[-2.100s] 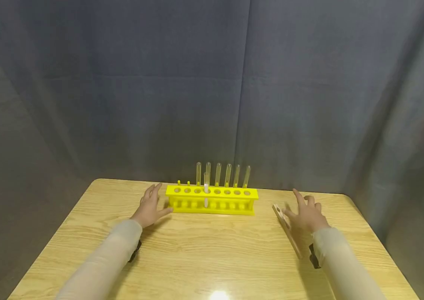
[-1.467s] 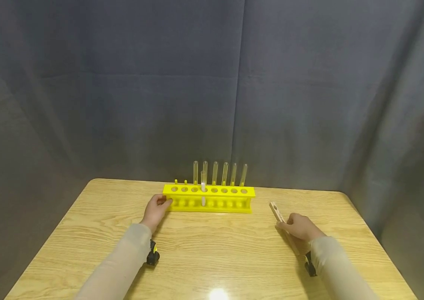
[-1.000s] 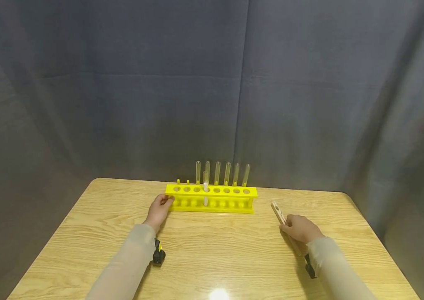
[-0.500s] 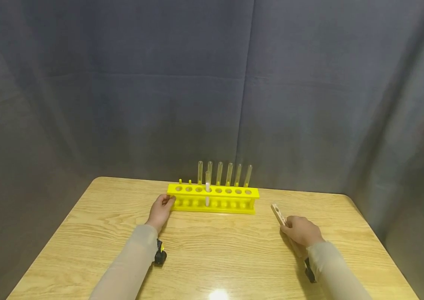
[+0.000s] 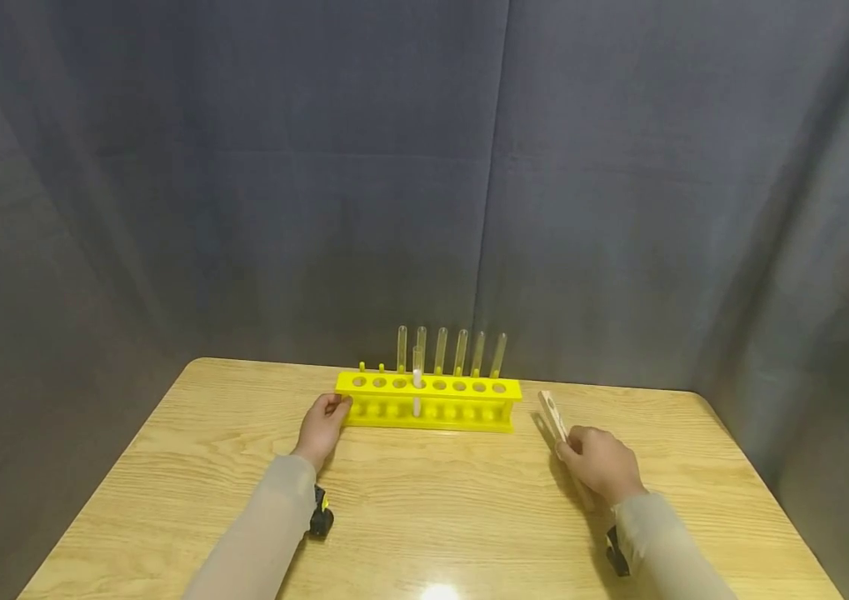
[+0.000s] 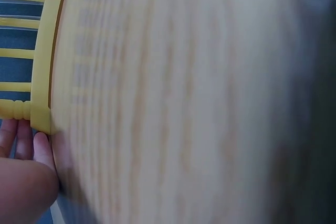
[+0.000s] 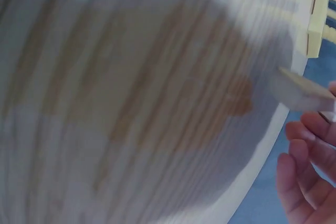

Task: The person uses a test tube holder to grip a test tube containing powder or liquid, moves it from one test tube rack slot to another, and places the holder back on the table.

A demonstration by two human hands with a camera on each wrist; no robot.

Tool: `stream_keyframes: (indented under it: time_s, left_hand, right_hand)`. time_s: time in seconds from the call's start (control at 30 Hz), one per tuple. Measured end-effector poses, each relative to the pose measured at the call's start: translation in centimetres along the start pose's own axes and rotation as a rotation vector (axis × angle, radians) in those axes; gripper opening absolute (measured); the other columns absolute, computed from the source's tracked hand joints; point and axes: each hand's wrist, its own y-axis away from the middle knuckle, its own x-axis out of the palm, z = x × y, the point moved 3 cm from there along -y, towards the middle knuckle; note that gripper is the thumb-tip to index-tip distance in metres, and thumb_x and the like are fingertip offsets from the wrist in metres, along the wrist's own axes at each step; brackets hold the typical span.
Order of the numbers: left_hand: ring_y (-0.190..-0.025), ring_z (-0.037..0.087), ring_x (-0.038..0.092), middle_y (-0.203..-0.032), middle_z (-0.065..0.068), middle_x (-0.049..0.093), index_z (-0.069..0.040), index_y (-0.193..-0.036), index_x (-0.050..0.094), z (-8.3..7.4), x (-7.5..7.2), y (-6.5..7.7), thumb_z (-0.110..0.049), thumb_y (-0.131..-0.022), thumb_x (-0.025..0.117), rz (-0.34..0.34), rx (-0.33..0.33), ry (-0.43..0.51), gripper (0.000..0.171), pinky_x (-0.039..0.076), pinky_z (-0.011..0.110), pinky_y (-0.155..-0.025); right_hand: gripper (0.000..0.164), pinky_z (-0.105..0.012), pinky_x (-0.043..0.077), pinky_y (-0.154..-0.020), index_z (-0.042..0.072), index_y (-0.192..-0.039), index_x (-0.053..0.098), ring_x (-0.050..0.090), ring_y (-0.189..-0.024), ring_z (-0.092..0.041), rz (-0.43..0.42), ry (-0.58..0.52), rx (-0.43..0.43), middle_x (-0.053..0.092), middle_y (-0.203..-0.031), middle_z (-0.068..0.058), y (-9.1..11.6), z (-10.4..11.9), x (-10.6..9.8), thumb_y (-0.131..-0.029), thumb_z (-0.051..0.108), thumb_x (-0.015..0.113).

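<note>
A yellow test tube rack (image 5: 427,387) stands near the back of the table. One clear test tube with white contents (image 5: 417,379) is upright in a hole, and several empty tubes (image 5: 442,350) sit upside down on the pegs behind. My left hand (image 5: 322,427) grips the rack's left end, its thumb at the front; in the left wrist view the fingers (image 6: 43,148) meet the end post. My right hand (image 5: 602,461) holds a wooden test tube holder (image 5: 553,415), whose far end is lifted off the table. In the right wrist view the wooden holder (image 7: 307,92) shows only partly.
A wood-grain table (image 5: 424,508) with rounded back corners carries everything. Grey curtain (image 5: 364,183) hangs behind and at both sides. Two bare yellow pegs (image 5: 372,367) stick up at the rack's left. A bright reflection lies at the front of the tabletop.
From open, my left hand has moved in to grip the rack's end. My right hand has closed round the wooden test tube holder and raised its far end off the table.
</note>
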Motion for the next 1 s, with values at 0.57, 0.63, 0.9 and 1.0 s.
stream_keyframes:
  time_s: [0.57,0.63,0.9,1.0]
  left_hand:
    - [-0.131,0.04,0.047,-0.14,0.026,0.051,0.006,-0.134,0.05,-0.7,0.1,0.2,-0.027,-0.108,0.05,-0.004,0.014,0.018,0.042,0.038,0.052,-0.112]
    - [-0.131,0.04,0.047,-0.14,0.026,0.052,0.006,-0.133,0.05,-0.7,0.2,0.1,-0.027,-0.108,0.049,-0.007,0.018,0.018,0.041,0.038,0.052,-0.112]
    - [-0.129,0.04,0.049,-0.138,0.026,0.053,0.006,-0.132,0.051,-0.6,0.3,0.0,-0.027,-0.108,0.049,-0.02,0.026,0.019,0.041,0.039,0.051,-0.111]
    - [-0.13,0.039,0.048,-0.139,0.025,0.053,0.005,-0.133,0.051,-0.6,0.3,-0.1,-0.028,-0.108,0.049,-0.019,0.018,0.014,0.041,0.038,0.051,-0.111]
  right_hand:
    - [0.026,-0.033,0.043,-0.051,0.008,-0.103,0.066,0.053,-0.06,-0.017,-0.221,-0.085,-0.069,0.068,-0.079,-0.005,0.0,2.3,-1.5,-0.102,0.032,0.058]
    - [0.026,-0.033,0.043,-0.05,0.007,-0.104,0.066,0.053,-0.059,-0.016,-0.231,-0.084,-0.074,0.068,-0.078,-0.005,-0.1,2.7,-1.6,-0.102,0.032,0.057]
    - [0.026,-0.032,0.043,-0.047,0.004,-0.104,0.065,0.053,-0.054,-0.015,-0.241,-0.068,-0.115,0.067,-0.071,-0.004,-0.1,4.6,-1.9,-0.102,0.029,0.059]
    - [0.024,-0.031,0.04,-0.045,0.004,-0.103,0.065,0.049,-0.052,-0.013,-0.242,-0.059,-0.136,0.064,-0.068,-0.002,-0.1,5.3,-1.8,-0.102,0.028,0.06]
